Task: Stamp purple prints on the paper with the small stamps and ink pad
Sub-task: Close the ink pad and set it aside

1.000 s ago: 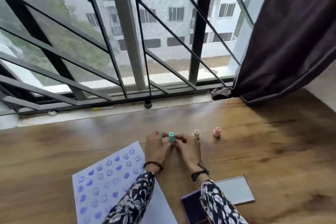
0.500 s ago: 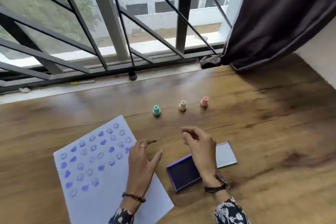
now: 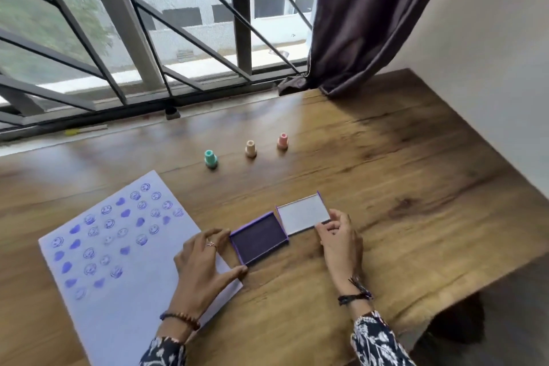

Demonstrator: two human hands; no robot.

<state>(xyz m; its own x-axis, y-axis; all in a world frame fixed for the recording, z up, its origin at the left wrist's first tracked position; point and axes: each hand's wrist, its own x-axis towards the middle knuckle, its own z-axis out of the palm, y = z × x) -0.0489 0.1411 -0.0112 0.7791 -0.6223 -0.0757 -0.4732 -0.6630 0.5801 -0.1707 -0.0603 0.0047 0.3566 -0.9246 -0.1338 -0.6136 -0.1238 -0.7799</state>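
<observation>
Setting: wooden table [image 3: 386, 187] against a barred window [image 3: 148, 38], dark curtain [image 3: 371, 18] at rt, pale wall beyond.

Item 1: paper [image 3: 118, 261], white sheet, lies flat on table at near left, set at an angle. Upper part covered w/ rows of purple prints [image 3: 110, 235], smiley faces & hearts; lower part blank.

Item 2: ink pad [image 3: 258, 239], purple tray, open, dark inked face up, just rt of paper's edge. Hinged lid [image 3: 303, 214] folded back flat, pale inside up, joined to tray's far-rt side.

Item 3: stamps, 3 pcs, upright in a row farther back on table, well apart from pad & hands. Teal stamp [image 3: 210, 158] left, cream stamp [image 3: 251, 148] mid, pink stamp [image 3: 282, 140] rt.

Left hand [image 3: 205, 267]: fingers spread, thumb & fingertips touching near-left edge of pad tray, palm over paper's corner; not lifting it as far as seen. Ring & bead bracelet worn.

Right hand [image 3: 341, 242]: fingers loosely curled, tips pinching lid's near-rt edge. Dark cord bracelet at wrist. Patterned sleeves [image 3: 374, 342] on both arms.
</observation>
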